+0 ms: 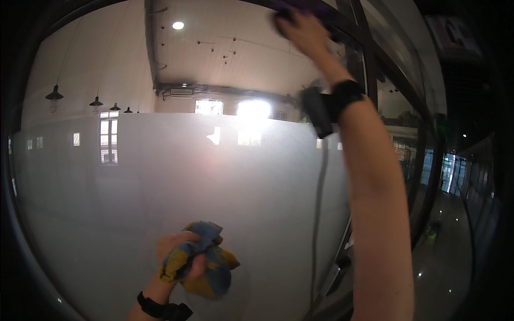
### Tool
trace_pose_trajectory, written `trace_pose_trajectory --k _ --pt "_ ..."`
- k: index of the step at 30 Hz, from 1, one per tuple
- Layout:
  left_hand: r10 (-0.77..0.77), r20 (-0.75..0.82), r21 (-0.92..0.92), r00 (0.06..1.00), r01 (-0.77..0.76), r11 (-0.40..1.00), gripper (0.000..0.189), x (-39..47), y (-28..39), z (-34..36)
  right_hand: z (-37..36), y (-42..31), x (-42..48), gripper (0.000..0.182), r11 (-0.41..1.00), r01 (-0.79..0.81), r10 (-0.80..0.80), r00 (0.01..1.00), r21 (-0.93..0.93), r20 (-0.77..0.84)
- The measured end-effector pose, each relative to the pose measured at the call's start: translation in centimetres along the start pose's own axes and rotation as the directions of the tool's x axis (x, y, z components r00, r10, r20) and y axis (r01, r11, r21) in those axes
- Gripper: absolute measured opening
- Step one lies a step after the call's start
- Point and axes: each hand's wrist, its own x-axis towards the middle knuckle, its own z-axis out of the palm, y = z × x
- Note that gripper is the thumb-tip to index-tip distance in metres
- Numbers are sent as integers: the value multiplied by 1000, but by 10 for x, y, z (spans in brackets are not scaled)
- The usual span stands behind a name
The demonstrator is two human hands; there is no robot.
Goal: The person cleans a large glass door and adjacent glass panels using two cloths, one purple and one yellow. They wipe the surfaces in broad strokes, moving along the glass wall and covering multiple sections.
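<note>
My left hand (176,250) grips a crumpled blue-and-yellow cloth (215,271), low in front of a large glass pane. The pane's lower part is frosted (249,180); above that band the glass (241,68) is clear. High up at the top right, my right hand (303,34) reaches to the pane's upper corner, near the dark frame (366,60). It is blurred and holds a dark purple thing (321,10) that looks like a cloth, partly cut off by the picture's dark rim.
A black strap with a box-like device (317,112) sits on my right wrist, and a dark cord (319,200) hangs below it. Another black strap (160,309) is around my left wrist. A metal door handle (337,277) lies low right. Pendant lamps (54,94) show through the glass.
</note>
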Motion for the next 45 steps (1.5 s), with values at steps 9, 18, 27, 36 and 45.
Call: trace_pose_trajectory --k 9,18,27,36,45 --pt "-116 -121 -13 986 116 993 29 -18 -8 11 -4 -236 -104 40 708 602 -525 798 369 -296" --pt "-207 -153 -165 966 182 969 34 -34 -21 11 -40 -31 -156 42 870 438 -425 899 226 -108" --pt "-226 -111 -288 968 186 939 32 -27 -17 19 -71 123 -206 50 983 -134 144 987 -121 70" --pt "-375 596 -323 710 640 697 18 32 63 -3 -184 14 -360 42 873 -315 22 788 373 616" --pt "-36 588 -339 808 287 896 45 50 141 55 -200 -60 -388 39 357 -697 -220 584 622 781"
